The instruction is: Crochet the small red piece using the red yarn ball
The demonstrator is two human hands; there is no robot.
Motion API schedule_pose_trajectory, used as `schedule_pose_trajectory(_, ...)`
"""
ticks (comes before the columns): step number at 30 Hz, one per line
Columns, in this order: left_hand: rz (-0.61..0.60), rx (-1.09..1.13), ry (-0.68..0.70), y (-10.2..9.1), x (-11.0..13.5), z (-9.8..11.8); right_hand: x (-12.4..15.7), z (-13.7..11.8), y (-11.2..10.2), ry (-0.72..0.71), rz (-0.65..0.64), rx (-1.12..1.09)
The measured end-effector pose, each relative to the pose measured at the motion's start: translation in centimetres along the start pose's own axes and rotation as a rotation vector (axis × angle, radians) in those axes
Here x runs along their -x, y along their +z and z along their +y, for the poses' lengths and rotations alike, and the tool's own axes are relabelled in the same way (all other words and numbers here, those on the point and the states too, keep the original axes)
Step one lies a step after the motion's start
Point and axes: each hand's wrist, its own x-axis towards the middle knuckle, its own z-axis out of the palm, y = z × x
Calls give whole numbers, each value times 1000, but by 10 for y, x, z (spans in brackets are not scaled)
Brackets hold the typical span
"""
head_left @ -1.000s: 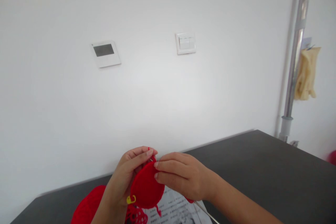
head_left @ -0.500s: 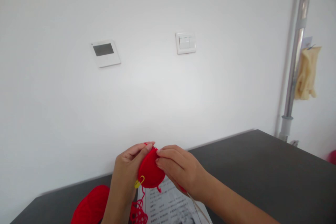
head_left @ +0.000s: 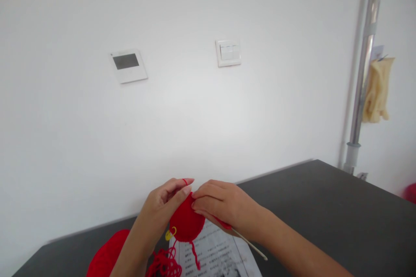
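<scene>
At the far left I see a ball of red yarn (head_left: pixel 107 253), on the dark tabletop (head_left: pixel 308 212) and partly hidden by the left forearm. Next comes the left hand (head_left: pixel 164 201). A red strand goes around one of its fingers, and its thumb presses the upper edge of the red round piece (head_left: pixel 186 220); I judge this grip to be clamped there. Below lies loose yarn (head_left: pixel 164 264), rather tangled, and a yellow clip (head_left: pixel 168 235) hangs at the piece's lower left edge. The piece itself is held up between the two hands, over a printed sheet (head_left: pixel 217 249), with a short yarn end (head_left: pixel 195 255) dangling from it. The right hand (head_left: pixel 227 202) has its fingertips together at the piece's upper right edge and is closed around a thin tool (head_left: pixel 250 244), whose pale end points down to the right. I cannot tell what its working tip does.

The step seems to me to be a stitch at the upper edge. I would keep the finger's strand evenly tight, pinch close to the stitch, and let the loose yarn run without catching the clip.
</scene>
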Motion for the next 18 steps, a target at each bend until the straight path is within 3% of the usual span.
schedule_pose_trajectory(3,-52,-83,54,-2,-1,-3,0,0,-1,26,-20,-9)
schedule_pose_trajectory(9,38,-254,191,4,0,0,-3,-4,-4,92,64,-102)
schedule_pose_trajectory(13,61,-299,199,5,2,1,-6,-9,-12,157,101,-225)
schedule_pose_trajectory(18,84,-306,203,3,0,-2,-7,-14,-21,335,54,-366)
